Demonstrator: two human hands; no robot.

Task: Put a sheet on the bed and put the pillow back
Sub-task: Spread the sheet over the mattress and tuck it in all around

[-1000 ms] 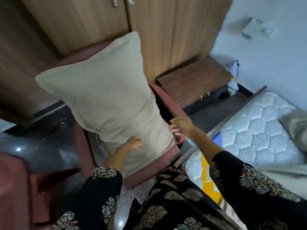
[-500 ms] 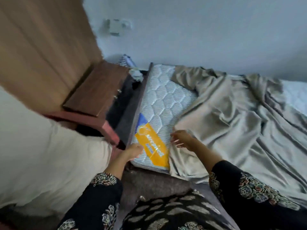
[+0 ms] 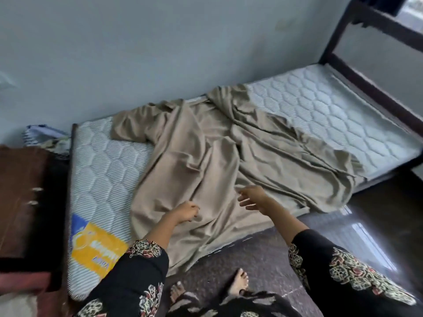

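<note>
the tan sheet [image 3: 206,156] lies crumpled across the middle of the mattress [image 3: 332,115], and its near edge spills over the side of the bed toward the dark floor [image 3: 343,227]. the quilted mattress shows bare at both ends, with an orange and blue label [image 3: 96,245] at its near left corner. the left grip [image 3: 186,211] is low on the near part of the sheet, fingers curled down against the fabric; i cannot tell whether it pinches a fold or only rests there. the right grip [image 3: 253,199] hovers near it to the right, over the sheet, released with fingers spread. most of the sheet lies beyond both grips, toward the wall. a dark bed frame [image 3: 366,88] stands at the far right end, and a brown wooden cabinet [image 3: 20,191] sits beside the left end.
</note>
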